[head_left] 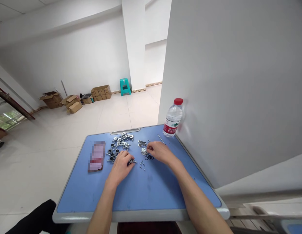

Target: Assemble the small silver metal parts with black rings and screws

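My left hand rests on the blue table with its fingers curled round a small metal fitting, mostly covered by the fingers. Fingertips together, my right hand is over flat metal plates; whatever it pinches is hidden. Just below it lie several black rubber rings. Several tiny silver screws or pins are scattered between the hands. Beyond my left hand is a pile of silver metal fittings, with black-faced fittings at its near left. Small metal strips lie left of my right fingertips.
A phone lies on the left of the blue table. A red-capped water bottle stands at the back right, against the grey wall, near a thin metal rod. Beyond are a green stool and cardboard boxes.
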Action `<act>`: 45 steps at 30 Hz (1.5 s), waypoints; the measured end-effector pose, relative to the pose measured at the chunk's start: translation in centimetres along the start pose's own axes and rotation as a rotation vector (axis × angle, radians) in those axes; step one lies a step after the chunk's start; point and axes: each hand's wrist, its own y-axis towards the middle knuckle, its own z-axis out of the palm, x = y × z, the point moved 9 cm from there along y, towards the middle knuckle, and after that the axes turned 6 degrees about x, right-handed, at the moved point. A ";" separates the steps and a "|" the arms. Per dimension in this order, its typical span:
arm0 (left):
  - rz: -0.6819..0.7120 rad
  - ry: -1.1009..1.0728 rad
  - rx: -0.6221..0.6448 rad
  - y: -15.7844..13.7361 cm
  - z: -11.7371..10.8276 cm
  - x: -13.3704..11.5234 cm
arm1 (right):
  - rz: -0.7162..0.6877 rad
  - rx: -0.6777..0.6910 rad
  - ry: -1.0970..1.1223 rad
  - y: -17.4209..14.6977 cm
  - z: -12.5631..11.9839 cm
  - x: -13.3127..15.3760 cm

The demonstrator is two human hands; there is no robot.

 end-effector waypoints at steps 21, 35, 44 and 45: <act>-0.100 -0.085 0.070 -0.9 0.8 1.1 | -0.317 -0.119 0.824 -1.0 1.6 5.0; -0.141 -0.242 0.055 -0.7 0.6 1.6 | -0.204 -0.021 0.983 -0.6 2.6 4.1; -0.139 -0.254 0.058 -0.7 0.5 1.6 | -0.371 -0.039 0.931 -0.8 1.8 5.2; -0.140 -0.252 0.058 -0.7 0.6 1.7 | -0.386 -0.069 0.877 -0.9 1.7 5.4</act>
